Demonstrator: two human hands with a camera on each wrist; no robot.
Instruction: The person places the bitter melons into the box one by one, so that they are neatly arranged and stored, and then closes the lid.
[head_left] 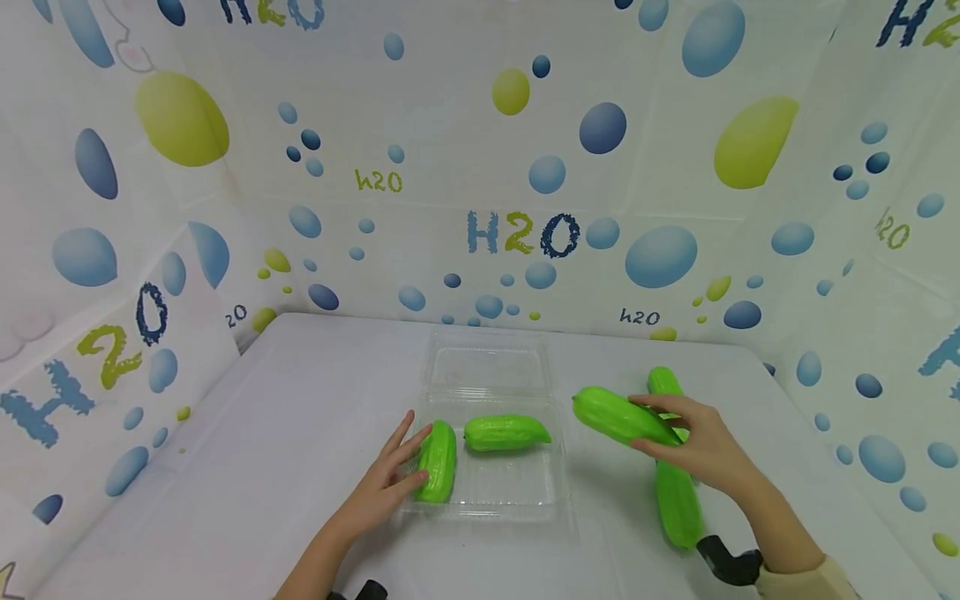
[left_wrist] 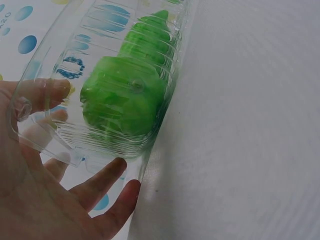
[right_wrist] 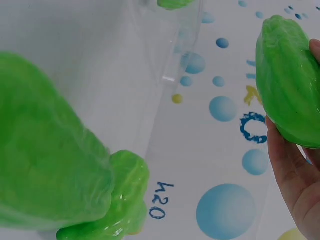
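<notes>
My right hand (head_left: 697, 437) grips a bright green ribbed gourd (head_left: 618, 414) between thumb and fingers, lifted above the table right of a clear plastic clamshell box (head_left: 517, 492). In the right wrist view this gourd (right_wrist: 287, 82) tilts at the right edge, the fingers partly covering it. Inside the box lie two more gourds: one crosswise (head_left: 506, 433), another lengthwise (head_left: 437, 462) along the left side. My left hand (head_left: 382, 483) is at the box's left edge with fingers spread; in the left wrist view those fingers (left_wrist: 102, 182) lie by the clear wall.
Beneath and beside my right hand, more green gourds lie on the white table (head_left: 300, 467), one nearer (head_left: 678, 508) and one farther (head_left: 664, 381). The box's lid (head_left: 487, 367) lies folded back. A patterned sheet (head_left: 420, 108) hangs behind and at both sides.
</notes>
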